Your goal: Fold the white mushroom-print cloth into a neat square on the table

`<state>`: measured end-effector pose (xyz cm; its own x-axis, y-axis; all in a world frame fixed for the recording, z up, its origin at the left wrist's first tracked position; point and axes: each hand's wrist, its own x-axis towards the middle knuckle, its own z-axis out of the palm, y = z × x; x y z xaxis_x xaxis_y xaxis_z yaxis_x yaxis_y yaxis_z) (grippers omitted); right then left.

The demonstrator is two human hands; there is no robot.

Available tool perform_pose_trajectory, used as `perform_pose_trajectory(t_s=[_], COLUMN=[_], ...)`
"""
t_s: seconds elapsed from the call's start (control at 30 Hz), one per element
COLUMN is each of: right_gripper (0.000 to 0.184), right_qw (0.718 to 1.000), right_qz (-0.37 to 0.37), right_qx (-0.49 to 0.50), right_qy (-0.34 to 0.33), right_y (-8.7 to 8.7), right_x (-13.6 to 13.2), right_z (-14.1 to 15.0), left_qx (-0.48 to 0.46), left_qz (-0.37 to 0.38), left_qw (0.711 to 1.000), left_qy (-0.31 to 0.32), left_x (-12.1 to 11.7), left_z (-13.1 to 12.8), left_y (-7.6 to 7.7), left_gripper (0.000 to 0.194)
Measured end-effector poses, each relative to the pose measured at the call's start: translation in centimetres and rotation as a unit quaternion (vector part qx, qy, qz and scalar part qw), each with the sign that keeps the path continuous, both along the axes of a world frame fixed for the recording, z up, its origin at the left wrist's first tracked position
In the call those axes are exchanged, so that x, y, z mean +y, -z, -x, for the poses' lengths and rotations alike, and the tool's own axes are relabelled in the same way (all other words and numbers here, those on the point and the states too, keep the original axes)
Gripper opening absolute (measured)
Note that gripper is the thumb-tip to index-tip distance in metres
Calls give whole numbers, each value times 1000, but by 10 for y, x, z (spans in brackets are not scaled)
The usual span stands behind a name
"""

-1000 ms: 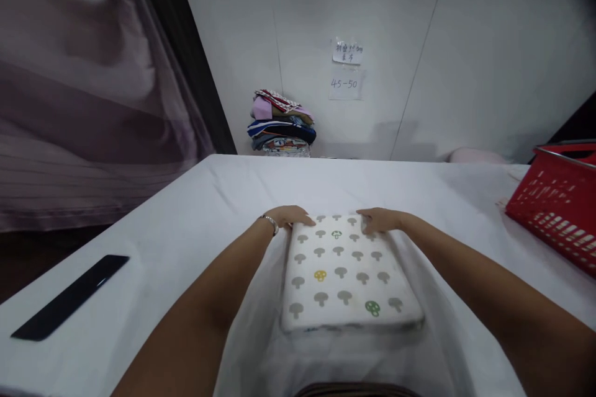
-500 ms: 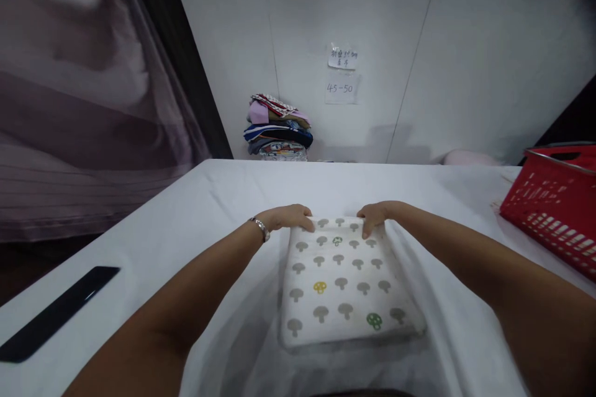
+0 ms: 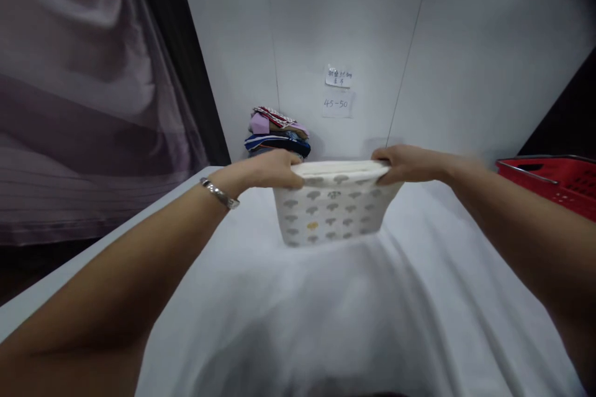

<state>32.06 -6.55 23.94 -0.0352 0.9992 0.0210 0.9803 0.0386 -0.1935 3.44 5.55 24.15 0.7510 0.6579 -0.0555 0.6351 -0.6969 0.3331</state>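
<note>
L hand [image 3: 282, 170] w/ bracelet [image 3: 220, 193] & R hand [image 3: 395, 163] grip top corners of folded cloth [image 3: 333, 205], held tilted up above white table [image 3: 190, 183], w/ red basket [image 3: 559, 180] off to R & clothes pile [image 3: 278, 130] beyond, by wall [image 3: 363, 25].

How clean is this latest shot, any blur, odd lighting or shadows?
Head view: the mushroom-print cloth is motion-blurred, its print smeared; the wall is dim and unevenly lit, with soft shadows beside the clothes stack; the top right corner darkens.
</note>
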Motion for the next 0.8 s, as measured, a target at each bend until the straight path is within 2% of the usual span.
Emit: perform_pose_trajectory(t_s=[0.03,0.07,0.1,0.13,0.17,0.23,0.33,0.4,0.43,0.47,0.53,0.67,0.8], right_gripper=[28,26,25,24,24,26,34,40,42,43,44,54,62], right_qw=[998,991,981,971,961,957,969,973,975,976,977,981,986], right_qz=[-62,-121,-174,-217,-252,-264,-208,-187,-184,-184,-184,-175,-137], right_qx=[-32,-59,-82,-101,-111,-116,-104,-90,-84,-78,-65,-21,72], right_qy=[7,11,11,5,-1,-34,-82,-98,-94,-89,-81,-79,-63], right_y=[-2,2,13,30,53,111,201,242,254,261,264,257,249], right_x=[-7,-14,-20,-27,-33,-45,-66,-79,-84,-88,-92,-99,-110], right_z=[3,7,11,14,17,22,29,34,35,37,37,35,32], left_qx=[-31,-66,-99,-123,-139,-135,-95,-75,-74,-75,-83,-99,-116], left_qz=[-68,-137,-199,-251,-294,-331,-291,-255,-243,-233,-219,-194,-139], left_qw=[997,988,975,960,945,934,948,960,964,967,970,973,981], left_qy=[-12,-21,-25,-20,-16,25,81,84,75,70,67,77,73], left_x=[-6,-13,-21,-29,-36,-50,-69,-78,-82,-84,-85,-86,-87], left_z=[3,6,9,12,14,18,23,26,27,29,31,36,40], left_y=[-4,-2,7,23,45,102,193,235,247,255,259,248,237], left_gripper=[33,32,31,31,31,33,32,33,34,35,36,40,38])
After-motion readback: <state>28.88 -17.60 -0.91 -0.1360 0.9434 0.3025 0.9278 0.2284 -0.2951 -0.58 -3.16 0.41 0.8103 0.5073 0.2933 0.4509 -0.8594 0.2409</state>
